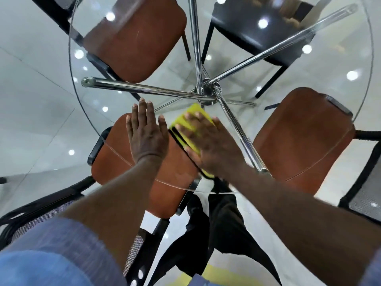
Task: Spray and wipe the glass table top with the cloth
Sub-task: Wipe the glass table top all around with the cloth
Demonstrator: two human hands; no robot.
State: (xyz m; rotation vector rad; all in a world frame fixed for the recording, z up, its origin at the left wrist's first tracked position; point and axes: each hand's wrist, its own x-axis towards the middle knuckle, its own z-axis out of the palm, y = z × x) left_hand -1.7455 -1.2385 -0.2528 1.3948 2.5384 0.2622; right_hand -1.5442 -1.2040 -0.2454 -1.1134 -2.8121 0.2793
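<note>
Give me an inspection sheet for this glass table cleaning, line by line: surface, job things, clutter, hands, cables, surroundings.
Surface: round glass table top, clear, ceiling lights reflected; chrome legs show through.
Job's things: yellow cloth flat on the glass; spray bottle not seen.
Clutter: nothing seen.
Grippers: right hand pressed flat on the cloth; left hand open, fingers spread, flat on or just over the glass beside it.
Cables: nothing seen.
Surroundings: brown-seated chairs and a black chair tucked around; pale tiled floor.
</note>
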